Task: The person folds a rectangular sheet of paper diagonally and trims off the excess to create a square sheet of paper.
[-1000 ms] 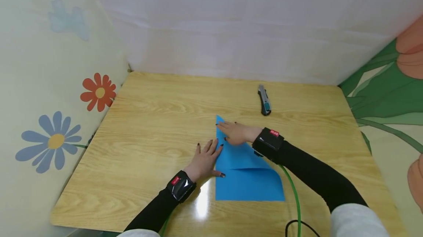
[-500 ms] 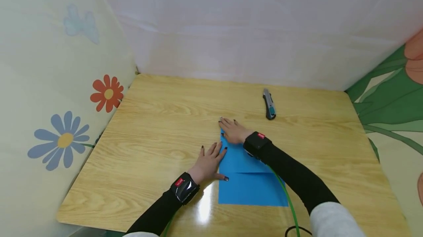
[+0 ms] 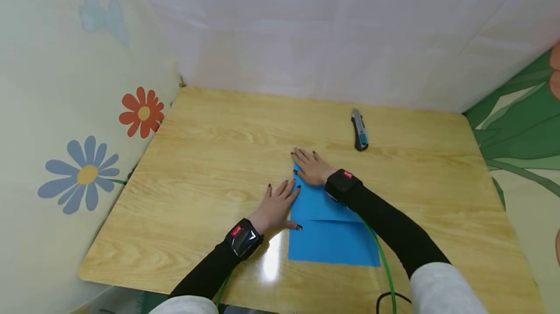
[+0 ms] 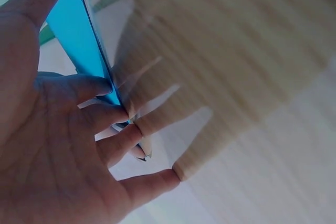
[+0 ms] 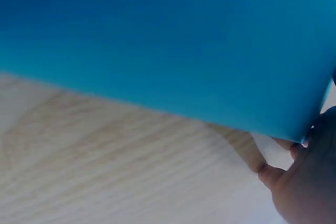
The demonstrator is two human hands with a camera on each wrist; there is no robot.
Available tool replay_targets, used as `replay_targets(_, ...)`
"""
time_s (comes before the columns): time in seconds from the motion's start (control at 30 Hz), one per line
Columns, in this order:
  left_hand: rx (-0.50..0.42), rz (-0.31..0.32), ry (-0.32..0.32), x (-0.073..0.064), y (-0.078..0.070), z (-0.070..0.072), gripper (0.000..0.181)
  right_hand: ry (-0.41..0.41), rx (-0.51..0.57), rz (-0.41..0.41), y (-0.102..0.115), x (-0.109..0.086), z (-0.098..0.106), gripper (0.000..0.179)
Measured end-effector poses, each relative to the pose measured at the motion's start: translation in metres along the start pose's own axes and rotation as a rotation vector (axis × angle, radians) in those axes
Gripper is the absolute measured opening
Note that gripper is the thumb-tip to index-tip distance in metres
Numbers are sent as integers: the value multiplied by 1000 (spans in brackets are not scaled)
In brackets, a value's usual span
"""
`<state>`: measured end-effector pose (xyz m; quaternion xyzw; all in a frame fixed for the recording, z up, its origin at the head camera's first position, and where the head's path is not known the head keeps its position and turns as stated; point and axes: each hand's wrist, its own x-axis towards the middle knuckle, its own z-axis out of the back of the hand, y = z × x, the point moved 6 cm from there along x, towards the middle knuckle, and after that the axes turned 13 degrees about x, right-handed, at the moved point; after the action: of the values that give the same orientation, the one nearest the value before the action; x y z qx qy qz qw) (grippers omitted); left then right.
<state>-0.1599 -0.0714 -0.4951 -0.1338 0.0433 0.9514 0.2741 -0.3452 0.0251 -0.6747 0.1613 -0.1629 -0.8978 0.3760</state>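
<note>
A blue sheet of paper [image 3: 332, 242] lies on the wooden table, with a folded flap over its upper part; the flap's lower edge runs across the sheet. My left hand [image 3: 273, 209] rests with spread fingers along the paper's left edge, its thumb over the sheet. Farther up, my right hand [image 3: 311, 167] presses on the pointed top corner with straight fingers, hiding the tip. In the left wrist view, the fingertips of my left hand [image 4: 73, 129] meet the paper's edge. The right wrist view shows the blue paper [image 5: 173, 45] close up, with part of my right hand [image 5: 310, 177] at its corner.
A utility knife [image 3: 360, 130] lies behind the paper, toward the back of the wooden table [image 3: 210, 158]. A green cable [image 3: 385, 263] hangs from the right wrist, crossing the paper's right side. Cloth backdrops [image 3: 271, 27] stand around the back and sides.
My right hand has slid a little up and left to cover the top corner, pressing there. The left hand stays at the left edge. The head view has shifted slightly.
</note>
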Motion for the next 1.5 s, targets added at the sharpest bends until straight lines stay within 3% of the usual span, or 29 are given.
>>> replay_targets(0.07, 4, 0, 3, 2, 2, 1, 100, 50, 32, -49, 57, -33, 57, 62)
replay_targets(0.13, 10, -3, 5, 4, 2, 2, 100, 102, 61, -108, 96, -55, 95, 61)
replay_targets(0.2, 25, -5, 11, 5, 3, 2, 100, 82, 83, -95, 102, -60, 103, 62)
replay_targets(0.23, 28, -6, 14, 6, 3, 2, 100, 113, 101, -129, 111, -65, 112, 61)
replay_targets(0.3, 38, -4, 21, 7, 4, 2, 100, 99, 143, -118, 109, -64, 112, 61)
replay_targets(0.4, 57, 2, 33, 9, 4, 2, 100, 71, 116, -79, 103, -60, 105, 59)
replay_targets(0.43, 63, 2, 35, 9, 4, 2, 100, 44, 92, -51, 90, -53, 93, 61)
replay_targets(0.57, 77, 4, 38, 10, 4, 1, 100, 69, 19, -80, 52, -29, 60, 65)
replay_targets(0.6, 76, 4, 37, 10, 4, 1, 100, 69, 21, -77, 54, -30, 62, 65)
replay_targets(0.7, 66, 8, 47, 9, 4, 1, 100, 40, -21, -52, 25, -13, 35, 70)
replay_targets(0.77, 63, 9, 51, 9, 4, 1, 100, -43, -27, 17, 16, -9, 25, 71)
replay_targets(0.8, 65, 9, 53, 9, 4, 0, 100, -49, -24, 25, 25, -15, 32, 70)
replay_targets(0.83, 68, 9, 54, 9, 3, 0, 100, -45, -22, 10, 19, -12, 27, 71)
replay_targets(1.0, 85, 10, 46, 8, 1, -2, 102, 46, 157, -96, 93, -55, 99, 60)
replay_targets(1.17, 91, 3, 30, 6, 1, 0, 102, 39, 181, -97, 116, -77, 132, 58)
replay_targets(1.3, 92, 12, 27, 3, 3, 3, 102, 99, 103, -86, 123, -87, 139, 58)
replay_targets(1.5, 82, 7, 43, 2, 2, 1, 102, 171, 19, -57, 122, -89, 126, 57)
